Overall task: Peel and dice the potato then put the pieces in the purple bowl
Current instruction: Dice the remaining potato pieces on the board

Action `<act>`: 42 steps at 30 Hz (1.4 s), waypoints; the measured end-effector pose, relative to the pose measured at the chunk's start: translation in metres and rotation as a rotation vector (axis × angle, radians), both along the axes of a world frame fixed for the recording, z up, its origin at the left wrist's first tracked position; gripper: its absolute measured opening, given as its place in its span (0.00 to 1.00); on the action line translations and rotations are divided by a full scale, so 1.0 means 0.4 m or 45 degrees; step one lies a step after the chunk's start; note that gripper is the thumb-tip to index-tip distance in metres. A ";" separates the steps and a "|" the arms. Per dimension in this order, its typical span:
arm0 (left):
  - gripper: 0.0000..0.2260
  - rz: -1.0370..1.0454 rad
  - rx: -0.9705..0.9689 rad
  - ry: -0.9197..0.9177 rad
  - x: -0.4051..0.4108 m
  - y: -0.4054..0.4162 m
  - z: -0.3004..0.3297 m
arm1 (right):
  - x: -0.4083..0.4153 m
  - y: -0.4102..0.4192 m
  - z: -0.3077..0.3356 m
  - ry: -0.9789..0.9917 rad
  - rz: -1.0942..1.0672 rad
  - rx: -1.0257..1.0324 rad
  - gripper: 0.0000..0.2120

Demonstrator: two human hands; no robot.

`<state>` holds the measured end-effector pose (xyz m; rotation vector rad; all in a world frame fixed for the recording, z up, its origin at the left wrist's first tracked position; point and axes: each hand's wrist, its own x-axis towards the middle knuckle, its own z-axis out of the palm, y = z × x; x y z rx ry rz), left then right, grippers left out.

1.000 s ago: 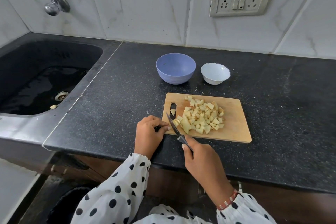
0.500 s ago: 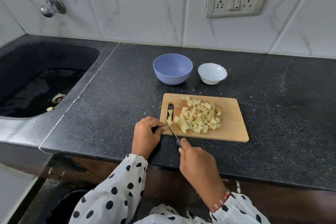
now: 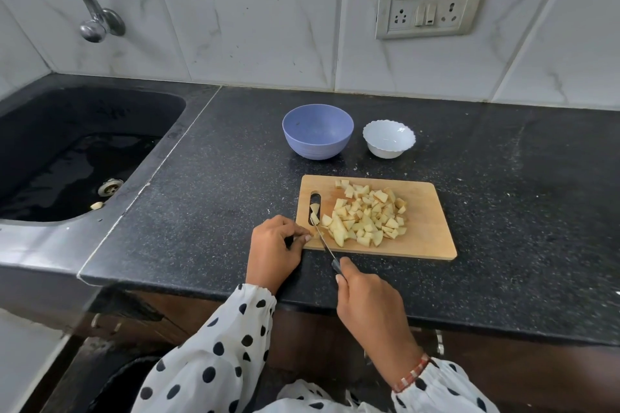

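Our right hand [image 3: 367, 303] grips the knife [image 3: 322, 240]; our left hand [image 3: 273, 250] pinches the board [image 3: 426, 238] at its near-left corner; potato pieces [image 3: 365, 216] heaped mid-board; purple bowl [image 3: 318, 131] beyond.

surface: black speckled stone surface [image 3: 503, 178], running from the sink on the left to the right edge, white tiled wall at the far side
cutting board: rectangular light wooden cutting board [image 3: 426, 238] with a slot handle at its left end, lying flat near the front edge, right of centre
purple bowl: round lilac plastic purple bowl [image 3: 317, 131], upright, far of the board's left end
white bowl: small white scalloped-rim white bowl [image 3: 388, 138], upright, just right of the purple bowl, apart from it
left hand: left hand [image 3: 273, 250] resting on the surface at the board's near left corner
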<state>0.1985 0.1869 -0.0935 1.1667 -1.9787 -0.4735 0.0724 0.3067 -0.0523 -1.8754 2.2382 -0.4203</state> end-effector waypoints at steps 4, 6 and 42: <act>0.02 -0.047 -0.077 -0.017 0.001 0.002 0.005 | -0.003 -0.001 0.010 -0.016 0.006 -0.008 0.20; 0.02 -0.057 -0.114 -0.045 0.001 0.003 0.007 | -0.004 -0.003 0.011 0.003 0.014 0.004 0.20; 0.12 -0.098 -0.241 -0.199 -0.016 0.006 -0.003 | -0.108 0.007 0.024 -1.310 -0.435 -0.057 0.16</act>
